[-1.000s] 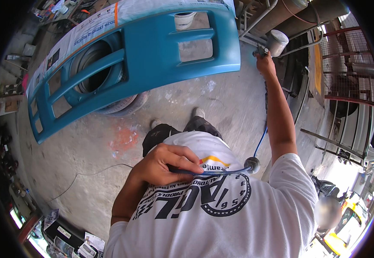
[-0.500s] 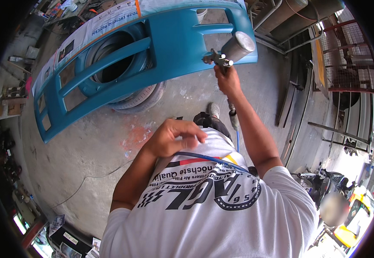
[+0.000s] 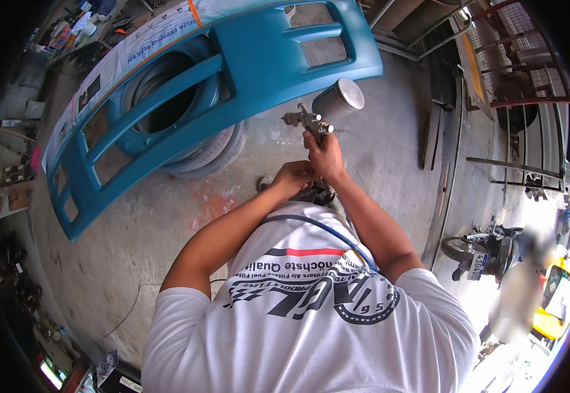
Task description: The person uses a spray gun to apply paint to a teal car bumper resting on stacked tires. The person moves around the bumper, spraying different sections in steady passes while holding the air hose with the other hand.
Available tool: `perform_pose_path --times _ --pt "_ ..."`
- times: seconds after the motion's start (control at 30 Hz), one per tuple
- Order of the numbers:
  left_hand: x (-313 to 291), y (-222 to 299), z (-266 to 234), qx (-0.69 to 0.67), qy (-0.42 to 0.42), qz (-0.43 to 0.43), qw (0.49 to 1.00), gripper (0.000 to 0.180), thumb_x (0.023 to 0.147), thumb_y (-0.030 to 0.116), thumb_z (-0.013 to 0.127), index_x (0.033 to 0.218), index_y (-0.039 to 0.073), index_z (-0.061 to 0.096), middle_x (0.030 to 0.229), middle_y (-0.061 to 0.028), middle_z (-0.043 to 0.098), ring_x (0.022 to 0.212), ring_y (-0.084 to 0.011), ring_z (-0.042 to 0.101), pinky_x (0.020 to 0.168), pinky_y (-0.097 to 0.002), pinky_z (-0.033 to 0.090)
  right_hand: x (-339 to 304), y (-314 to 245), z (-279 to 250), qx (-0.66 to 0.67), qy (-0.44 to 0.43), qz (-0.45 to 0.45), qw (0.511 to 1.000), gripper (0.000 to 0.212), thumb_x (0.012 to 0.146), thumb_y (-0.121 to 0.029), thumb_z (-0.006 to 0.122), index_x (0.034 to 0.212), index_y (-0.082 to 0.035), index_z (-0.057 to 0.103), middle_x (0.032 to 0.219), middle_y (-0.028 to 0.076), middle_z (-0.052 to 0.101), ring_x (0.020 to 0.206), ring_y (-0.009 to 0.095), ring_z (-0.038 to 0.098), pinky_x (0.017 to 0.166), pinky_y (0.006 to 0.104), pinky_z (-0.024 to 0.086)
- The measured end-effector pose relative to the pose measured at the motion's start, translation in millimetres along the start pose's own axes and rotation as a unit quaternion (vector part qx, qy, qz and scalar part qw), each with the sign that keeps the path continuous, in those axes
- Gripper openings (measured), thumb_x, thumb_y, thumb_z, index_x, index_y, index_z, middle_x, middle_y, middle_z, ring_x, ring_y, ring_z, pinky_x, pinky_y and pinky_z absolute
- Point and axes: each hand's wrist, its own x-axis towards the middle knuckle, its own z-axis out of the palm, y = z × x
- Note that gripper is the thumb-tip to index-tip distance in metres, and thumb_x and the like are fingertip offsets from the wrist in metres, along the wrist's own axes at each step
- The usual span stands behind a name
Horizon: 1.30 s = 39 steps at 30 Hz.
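Note:
My right hand (image 3: 326,157) is wrapped round the handle of a spray gun (image 3: 310,120), whose silver paint cup (image 3: 341,97) sticks out to the upper right. Close against it, at the lower end of the handle, my left hand (image 3: 294,178) has its fingers bent together; what they grip is hidden. A blue air hose (image 3: 318,226) runs across the front of my white shirt. Beyond the gun lies a teal car bumper (image 3: 252,69) with several cut-outs, apart from the gun's nozzle.
Stacked tyres (image 3: 213,154) stand under the bumper, and printed covering sheets (image 3: 144,57) lie along its far side. A metal frame (image 3: 514,168) and wire-mesh panels (image 3: 527,52) are at the right. A parked motorcycle (image 3: 491,252) stands lower right, beside a blurred figure.
My right hand has brought the spray gun back toward me and left, away from the bumper. My left hand has moved up and right from my waist to the gun's handle end.

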Motion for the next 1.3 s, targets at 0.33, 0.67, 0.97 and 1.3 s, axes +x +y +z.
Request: perform_pose_path --times 0.33,0.67,0.97,1.3 --pt "65 14 90 -0.034 -0.159 -0.045 0.986 0.043 0.101 0.045 0.062 0.122 0.008 0.071 0.108 0.0004 0.071 0.083 -0.0080 0.061 0.068 -0.0237 0.043 54 65 -127 -0.012 0.141 0.006 0.990 0.030 0.100 -0.029 0.065 0.081 -0.006 0.058 0.060 -0.004 0.051 0.046 0.007 0.046 0.041 0.0284 0.036" --pt "105 84 171 0.194 -0.437 0.023 0.878 0.057 0.094 0.057 0.065 0.118 0.006 0.074 0.115 -0.0104 0.071 0.113 -0.0214 0.062 0.103 -0.0357 0.044 164 138 -309 -0.064 0.230 -0.014 0.971 0.032 0.095 -0.029 0.067 0.105 0.002 0.064 0.083 0.017 0.070 0.079 0.032 0.068 0.077 0.0427 0.051" --pt "156 147 267 0.184 -0.425 0.043 0.885 0.033 0.088 0.028 0.080 0.112 0.006 0.074 0.111 -0.0026 0.065 0.096 -0.0117 0.057 0.087 -0.0270 0.045 164 172 -325 -0.028 0.135 0.033 0.990 0.045 0.098 -0.030 0.065 0.136 -0.007 0.055 0.105 0.022 0.071 0.100 0.041 0.068 0.086 0.0455 0.051" --pt "236 176 294 0.284 -0.379 -0.018 0.880 0.022 0.095 0.020 0.072 0.110 0.004 0.072 0.094 -0.0004 0.071 0.083 -0.0090 0.058 0.081 -0.0252 0.048 169 213 -396 -0.014 -0.106 -0.002 0.994 0.042 0.094 -0.026 0.070 0.133 -0.013 0.063 0.104 0.011 0.075 0.096 0.024 0.070 0.087 0.0381 0.053"
